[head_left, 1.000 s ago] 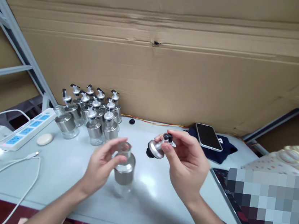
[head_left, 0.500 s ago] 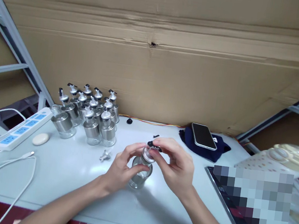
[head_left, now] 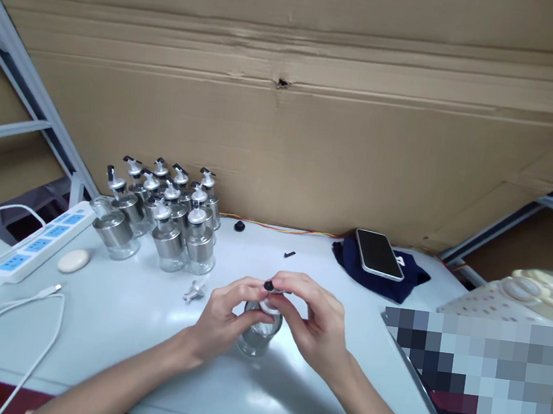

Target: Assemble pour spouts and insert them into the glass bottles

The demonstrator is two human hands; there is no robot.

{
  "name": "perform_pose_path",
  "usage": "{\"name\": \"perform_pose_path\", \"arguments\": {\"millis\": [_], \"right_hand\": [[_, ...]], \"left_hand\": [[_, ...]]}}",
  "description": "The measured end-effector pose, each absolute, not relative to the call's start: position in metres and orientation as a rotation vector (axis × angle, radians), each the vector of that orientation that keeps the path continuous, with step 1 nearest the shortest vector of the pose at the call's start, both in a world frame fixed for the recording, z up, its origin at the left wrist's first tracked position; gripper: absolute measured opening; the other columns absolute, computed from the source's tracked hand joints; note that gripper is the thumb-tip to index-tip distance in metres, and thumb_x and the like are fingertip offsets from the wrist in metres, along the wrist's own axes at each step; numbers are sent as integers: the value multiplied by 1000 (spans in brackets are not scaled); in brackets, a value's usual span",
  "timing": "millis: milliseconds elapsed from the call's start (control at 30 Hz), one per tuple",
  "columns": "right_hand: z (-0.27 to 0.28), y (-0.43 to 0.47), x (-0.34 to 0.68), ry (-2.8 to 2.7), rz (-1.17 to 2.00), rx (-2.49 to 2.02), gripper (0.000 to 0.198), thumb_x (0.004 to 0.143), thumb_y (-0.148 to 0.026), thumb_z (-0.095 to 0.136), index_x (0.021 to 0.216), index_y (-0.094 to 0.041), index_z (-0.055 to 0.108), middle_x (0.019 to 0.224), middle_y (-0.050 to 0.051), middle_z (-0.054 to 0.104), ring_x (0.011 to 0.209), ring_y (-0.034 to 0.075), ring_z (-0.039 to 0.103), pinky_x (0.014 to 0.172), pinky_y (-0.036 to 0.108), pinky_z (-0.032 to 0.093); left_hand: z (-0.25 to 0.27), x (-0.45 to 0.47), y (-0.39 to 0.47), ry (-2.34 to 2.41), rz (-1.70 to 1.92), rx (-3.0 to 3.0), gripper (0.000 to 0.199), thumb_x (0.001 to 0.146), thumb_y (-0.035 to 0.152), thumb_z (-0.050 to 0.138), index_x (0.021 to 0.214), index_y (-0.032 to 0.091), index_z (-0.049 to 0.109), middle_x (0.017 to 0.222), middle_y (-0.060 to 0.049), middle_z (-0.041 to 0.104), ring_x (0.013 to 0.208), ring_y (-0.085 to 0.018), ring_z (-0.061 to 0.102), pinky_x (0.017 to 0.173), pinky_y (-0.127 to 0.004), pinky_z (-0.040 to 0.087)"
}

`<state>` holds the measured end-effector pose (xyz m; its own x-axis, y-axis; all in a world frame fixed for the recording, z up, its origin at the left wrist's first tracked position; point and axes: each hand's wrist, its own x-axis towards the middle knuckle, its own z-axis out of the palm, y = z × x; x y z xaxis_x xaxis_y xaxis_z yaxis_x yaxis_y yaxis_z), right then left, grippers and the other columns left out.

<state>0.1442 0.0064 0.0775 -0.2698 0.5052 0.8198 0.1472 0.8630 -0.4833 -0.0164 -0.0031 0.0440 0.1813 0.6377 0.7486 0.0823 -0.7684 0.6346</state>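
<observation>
A glass oil bottle with a metal sleeve stands upright near the front of the table, between my two hands. My left hand is closed about its neck, thumb in front. From the other side my right hand pinches the silver pourer top, which has a black flip lid. Fingers partly cover the top, so how firmly it sits in the neck is hidden. Left of my left hand lies a loose silver pourer piece. Beyond my hands is a small black lever.
Several sleeved bottles with pourers stand at back left. A power strip, white cable and oval white object lie left. A phone rests on dark cloth at right. Cardboard rises behind the table.
My right hand has come down and slightly left with the pourer top, which now sits lower over the bottle. The black lid points differently. My left hand stays at the neck.
</observation>
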Motion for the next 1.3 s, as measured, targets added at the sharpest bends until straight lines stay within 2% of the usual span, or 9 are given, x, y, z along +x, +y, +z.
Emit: {"name": "perform_pose_path", "arguments": {"millis": [300,467,533,700,767,900,1067,1167,1300], "right_hand": [[79,8,146,-1912,429,-480,34,87,-10,58,114,-29,56,88,3,70,79,17,68,67,31,59],[94,13,151,-1832,601,-452,39,91,-33,55,128,-31,45,122,10,59,113,26,58,91,48,52],[98,18,152,-1751,570,-498,30,93,-32,50,123,-30,48,118,9,60,107,24,60,86,45,54],[90,30,145,-1980,494,-828,11,90,-24,50,93,-22,61,84,5,65,68,16,61,59,28,53],[78,32,135,-2176,558,-859,12,89,-20,51,91,-21,62,84,5,65,69,16,62,58,27,52],[51,33,105,-2496,575,-901,20,85,-12,55,103,-18,63,98,8,66,81,18,64,75,31,53],[33,35,64,-2538,530,-981,31,85,-14,57,117,-14,59,110,14,62,99,26,60,84,38,50],[28,40,49,-2538,533,-1018,27,87,-9,52,111,-14,64,108,14,64,101,27,57,84,38,47],[21,49,44,-2532,603,-1017,15,86,-11,59,91,-15,72,94,11,70,93,26,58,80,35,44]], "left_hand": [[45,-16,-6,690,1664,2058,12,84,22,64,96,24,62,91,-4,71,77,-15,69,65,-25,56],[57,-39,-23,953,1907,1864,21,82,35,66,97,25,55,87,-3,67,81,-20,70,71,-34,59],[70,-59,-31,1139,2043,1713,27,80,40,67,95,24,52,88,-4,65,80,-22,71,70,-36,60],[91,-122,-28,1577,2210,1455,41,73,46,72,94,22,47,87,-3,62,78,-21,68,71,-36,57],[85,-146,-18,1673,2240,1431,44,69,46,74,94,23,46,89,-4,60,82,-21,65,76,-35,55],[64,-180,7,1854,2185,1473,44,72,48,69,97,21,44,93,-5,56,80,-19,60,79,-37,51],[52,-191,24,1973,2083,1520,42,74,46,66,99,19,44,95,-7,56,82,-22,61,80,-39,50],[48,-190,26,2061,2002,1540,38,76,43,62,100,19,44,97,-9,58,85,-24,61,79,-41,49],[41,-192,27,2124,1954,1534,38,78,42,60,103,18,44,97,-10,59,86,-26,61,79,-41,49]]}}
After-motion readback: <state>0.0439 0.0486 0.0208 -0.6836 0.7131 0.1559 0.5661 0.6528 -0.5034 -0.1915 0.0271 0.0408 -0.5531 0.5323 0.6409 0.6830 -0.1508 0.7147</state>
